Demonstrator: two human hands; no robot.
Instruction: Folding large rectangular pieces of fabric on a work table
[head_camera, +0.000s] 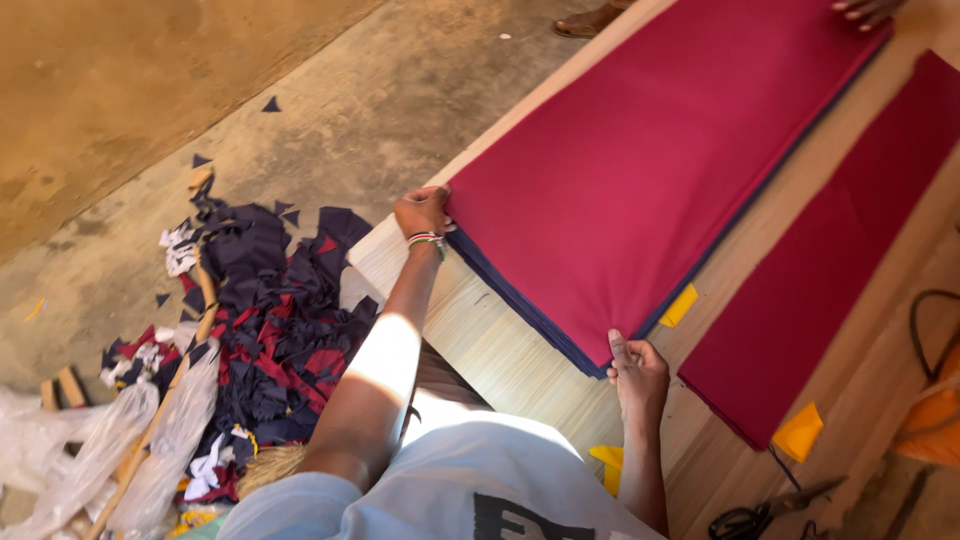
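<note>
A wooden worktop (500, 350) carries a big stack of red cloth (640, 170) at its centre, with a narrower red strip (830, 270) at 3 o'clock. The left hand (422, 212) pinches the stack's corner at 9 o'clock, and the right hand (638, 372) grips the near corner at 6 o'clock. Scissors (760, 515) lie at 5 o'clock; cloth scraps (260, 330) heap on the floor at 8 o'clock.

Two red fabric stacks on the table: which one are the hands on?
The wide red fabric stack with navy layers beneath; both hands grip its near corners. The narrow one lies untouched.

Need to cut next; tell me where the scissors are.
Scissors lie at the table's bottom right edge, below the smaller red cloth, right of the right hand.
</note>
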